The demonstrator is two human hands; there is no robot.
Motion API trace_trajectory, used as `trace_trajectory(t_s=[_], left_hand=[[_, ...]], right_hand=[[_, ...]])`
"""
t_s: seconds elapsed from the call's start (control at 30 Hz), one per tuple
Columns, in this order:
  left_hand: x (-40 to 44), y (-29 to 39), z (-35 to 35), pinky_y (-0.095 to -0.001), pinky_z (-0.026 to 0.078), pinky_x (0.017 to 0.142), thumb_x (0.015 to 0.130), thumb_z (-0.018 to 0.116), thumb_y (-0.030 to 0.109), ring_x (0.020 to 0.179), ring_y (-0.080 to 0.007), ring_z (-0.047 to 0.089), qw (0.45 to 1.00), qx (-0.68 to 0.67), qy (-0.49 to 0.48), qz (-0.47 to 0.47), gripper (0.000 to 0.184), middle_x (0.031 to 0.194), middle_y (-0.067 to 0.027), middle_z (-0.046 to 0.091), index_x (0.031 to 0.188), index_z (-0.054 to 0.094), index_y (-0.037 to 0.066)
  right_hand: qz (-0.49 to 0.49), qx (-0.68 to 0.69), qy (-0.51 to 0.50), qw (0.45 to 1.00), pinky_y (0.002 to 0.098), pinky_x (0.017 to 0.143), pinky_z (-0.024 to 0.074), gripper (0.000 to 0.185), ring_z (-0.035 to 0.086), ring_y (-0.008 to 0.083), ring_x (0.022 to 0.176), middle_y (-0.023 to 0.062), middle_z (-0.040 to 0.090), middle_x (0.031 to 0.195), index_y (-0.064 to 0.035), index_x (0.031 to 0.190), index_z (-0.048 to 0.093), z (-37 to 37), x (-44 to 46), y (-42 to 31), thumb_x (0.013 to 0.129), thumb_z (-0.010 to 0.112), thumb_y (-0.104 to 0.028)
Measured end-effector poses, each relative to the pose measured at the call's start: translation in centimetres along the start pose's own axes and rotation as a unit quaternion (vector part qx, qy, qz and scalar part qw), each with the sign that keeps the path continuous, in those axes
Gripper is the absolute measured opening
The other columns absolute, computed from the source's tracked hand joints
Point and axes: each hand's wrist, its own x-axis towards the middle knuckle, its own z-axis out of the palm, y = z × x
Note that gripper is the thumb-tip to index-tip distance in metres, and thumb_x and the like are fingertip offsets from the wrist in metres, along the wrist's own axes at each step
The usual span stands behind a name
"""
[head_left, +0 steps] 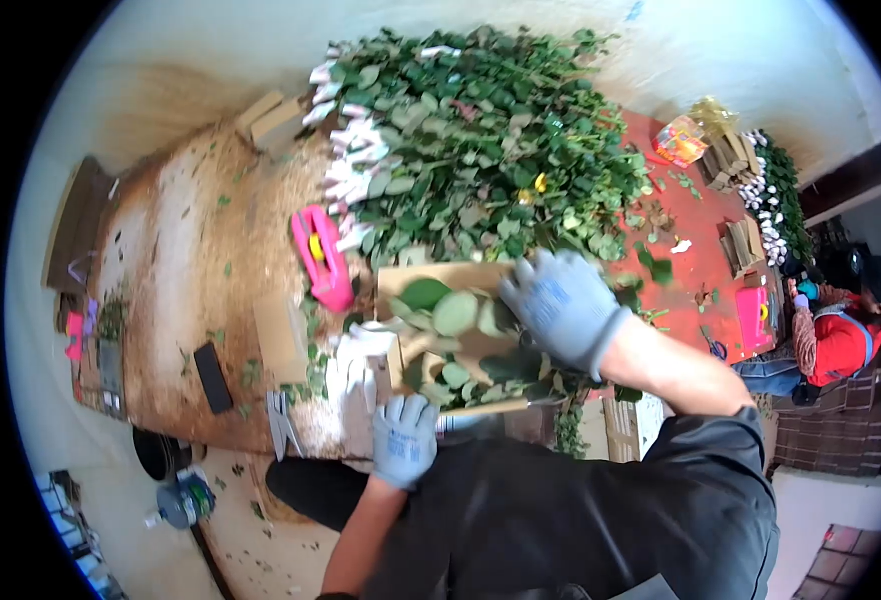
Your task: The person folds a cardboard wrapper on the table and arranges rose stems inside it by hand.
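Note:
Leafy green stems (454, 314) lie on a piece of brown cardboard (476, 275) in front of me. My right hand (561, 303), in a grey glove, is over the right end of these stems, its fingers curved down and their tips partly hidden. My left hand (404, 440), gloved in grey too, rests at the near left corner of the cardboard, with its fingers bent together; what they grip, if anything, is hidden. White-wrapped roses (359, 352) lie just beyond it. A pink tape dispenser (323, 258) stands farther back.
A large heap of leafy stems (491, 140) covers the back of the table (176, 200). A black phone (213, 378) and scissors (281, 425) lie left. At far right, a person in red (841, 340) works beside more bundles (783, 190).

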Motion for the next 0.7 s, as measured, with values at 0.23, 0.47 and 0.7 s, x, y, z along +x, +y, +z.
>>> trace_trajectory(t_s=[0.23,0.47,0.7], left_hand=[[0.3,-0.2,0.5,-0.0438,0.042,0.079,0.079,0.063,0.014,0.098,-0.0259,0.055,0.999,0.013,0.028,0.011,0.007,0.108,-0.0043,0.059,0.085,0.064,0.011],[0.4,0.1,0.1,-0.0424,0.042,0.078,0.076,0.065,0.014,0.095,-0.0259,0.054,0.999,0.01,0.031,0.012,0.01,0.106,-0.0039,0.058,0.085,0.062,0.011],[0.5,0.1,-0.2,-0.0428,0.043,0.078,0.077,0.065,0.014,0.095,-0.0262,0.055,0.999,-0.003,0.033,0.012,0.009,0.106,-0.0045,0.059,0.083,0.062,0.009]], right_hand=[[0.024,0.115,-0.225,0.967,0.0433,0.076,0.056,0.025,0.068,0.0293,0.097,0.0113,0.067,0.101,-0.0101,0.114,0.064,10.1,-5.4,-4.9,0.09,0.062,-0.017],[0.065,0.03,-0.054,0.996,0.0391,0.069,0.054,0.027,0.064,0.0247,0.092,0.0088,0.061,0.099,-0.0079,0.106,0.062,5.2,-4.7,-6.8,0.09,0.065,-0.029],[-0.04,0.19,0.065,0.979,0.0375,0.065,0.0547,0.022,0.066,0.0235,0.086,0.0072,0.062,0.094,-0.009,0.11,0.063,10.6,1.8,-11.5,0.091,0.059,-0.019]])
